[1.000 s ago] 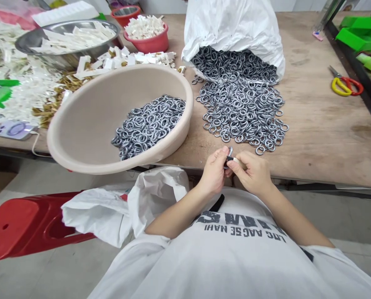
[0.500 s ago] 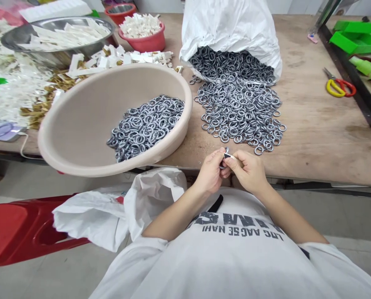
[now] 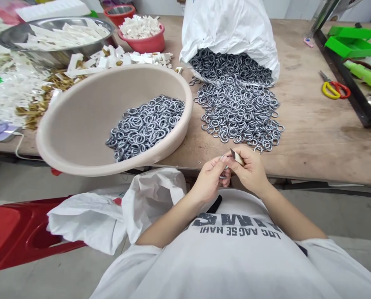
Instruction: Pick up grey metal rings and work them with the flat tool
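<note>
Just over the table's front edge, my left hand (image 3: 209, 176) is closed on a grey ring (image 3: 223, 177), mostly hidden by the fingers. My right hand (image 3: 252, 171) grips a small blade (image 3: 237, 157) with a dark tip and a pale lower part; its thumb meets the left fingertips at the ring. Beyond my hands lies a heap of similar grey rings (image 3: 238, 110), spilling from a white sack (image 3: 229, 27). To the left, a big beige basin (image 3: 76, 104) holds more rings (image 3: 148, 124) along its right side.
Scissors (image 3: 335, 89) lie at the right, near a dark metal frame (image 3: 347, 79) and green trays (image 3: 350, 43). A steel bowl (image 3: 57, 54), a red bowl (image 3: 146, 42) and loose white pieces (image 3: 20, 87) fill the back left. A red stool (image 3: 4, 232) stands below left.
The blade has tipped up and shifted right, away from the ring, in my right hand. My left hand still holds the ring, now lower between the fingers. The view has shifted slightly.
</note>
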`<move>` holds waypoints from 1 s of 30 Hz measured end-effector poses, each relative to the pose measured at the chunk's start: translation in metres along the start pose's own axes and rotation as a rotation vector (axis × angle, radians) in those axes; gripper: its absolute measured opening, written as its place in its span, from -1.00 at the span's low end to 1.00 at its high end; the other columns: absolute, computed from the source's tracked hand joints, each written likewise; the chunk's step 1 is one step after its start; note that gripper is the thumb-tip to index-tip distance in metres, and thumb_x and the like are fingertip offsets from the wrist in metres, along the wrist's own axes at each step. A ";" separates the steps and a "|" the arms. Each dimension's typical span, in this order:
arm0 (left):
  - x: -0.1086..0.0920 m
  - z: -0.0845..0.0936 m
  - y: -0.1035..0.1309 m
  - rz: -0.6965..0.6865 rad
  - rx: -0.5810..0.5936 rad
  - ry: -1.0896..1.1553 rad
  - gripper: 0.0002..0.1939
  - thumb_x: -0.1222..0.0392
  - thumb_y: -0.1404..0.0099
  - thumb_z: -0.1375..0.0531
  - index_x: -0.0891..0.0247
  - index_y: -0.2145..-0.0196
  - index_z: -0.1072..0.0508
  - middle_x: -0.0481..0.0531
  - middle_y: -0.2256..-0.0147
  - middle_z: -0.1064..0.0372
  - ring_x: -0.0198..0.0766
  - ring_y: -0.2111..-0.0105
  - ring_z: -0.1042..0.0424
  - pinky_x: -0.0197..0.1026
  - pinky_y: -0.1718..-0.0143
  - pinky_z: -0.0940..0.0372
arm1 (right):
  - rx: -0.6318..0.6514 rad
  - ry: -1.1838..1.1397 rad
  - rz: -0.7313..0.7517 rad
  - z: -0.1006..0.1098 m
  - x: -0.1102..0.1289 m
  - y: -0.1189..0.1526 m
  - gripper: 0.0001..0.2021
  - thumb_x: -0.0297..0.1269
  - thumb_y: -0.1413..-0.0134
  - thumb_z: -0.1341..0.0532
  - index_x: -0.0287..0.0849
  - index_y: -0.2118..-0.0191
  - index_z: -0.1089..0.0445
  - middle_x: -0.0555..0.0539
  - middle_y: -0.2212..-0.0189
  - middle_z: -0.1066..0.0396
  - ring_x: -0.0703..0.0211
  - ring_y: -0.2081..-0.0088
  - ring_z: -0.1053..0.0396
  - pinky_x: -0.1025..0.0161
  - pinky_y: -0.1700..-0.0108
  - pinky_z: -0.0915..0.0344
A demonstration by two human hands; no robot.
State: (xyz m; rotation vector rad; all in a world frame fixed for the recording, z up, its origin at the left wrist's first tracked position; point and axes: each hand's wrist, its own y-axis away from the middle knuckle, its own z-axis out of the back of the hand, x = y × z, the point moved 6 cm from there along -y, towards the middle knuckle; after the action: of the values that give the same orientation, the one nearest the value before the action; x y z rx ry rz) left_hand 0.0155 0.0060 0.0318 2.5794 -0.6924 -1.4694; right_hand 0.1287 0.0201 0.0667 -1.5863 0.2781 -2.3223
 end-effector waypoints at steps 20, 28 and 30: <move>-0.006 0.018 -0.024 0.056 -0.040 0.183 -0.58 -0.13 -0.17 -0.34 0.30 0.34 -0.39 -0.06 0.41 -0.35 -0.42 0.54 -0.35 -0.38 0.65 -0.34 | 0.019 0.929 -0.194 0.031 -0.056 -0.050 -0.70 -0.06 -0.23 -0.22 -0.07 0.01 -0.49 -0.19 0.12 -0.45 -0.07 0.23 -0.45 0.14 0.30 -0.17; -0.008 0.016 -0.031 0.008 -0.103 0.103 -0.56 -0.08 -0.10 -0.41 0.27 0.42 -0.30 -0.16 0.50 -0.24 -0.51 0.65 -0.20 -0.43 0.72 -0.08 | -0.131 0.478 -0.185 0.044 -0.058 -0.048 -0.87 -0.20 -0.14 -0.29 -0.14 0.25 -0.46 -0.07 0.30 -0.49 0.07 0.27 -0.39 0.17 0.22 -0.23; -0.006 0.017 -0.032 0.043 -0.104 0.122 -0.59 -0.05 -0.11 -0.39 0.28 0.40 -0.31 -0.16 0.50 -0.25 -0.50 0.65 -0.21 -0.42 0.72 -0.08 | -0.140 0.166 -0.216 0.042 -0.058 -0.041 -0.81 -0.15 -0.09 -0.34 -0.14 0.30 -0.42 0.01 0.40 -0.44 0.18 0.37 -0.33 0.22 0.28 -0.24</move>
State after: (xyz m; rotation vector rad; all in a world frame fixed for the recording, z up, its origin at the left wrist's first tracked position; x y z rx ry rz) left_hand 0.0100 0.0399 0.0183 2.5344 -0.6343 -1.2867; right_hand 0.1815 0.0798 0.0455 -1.5567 0.3292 -2.6591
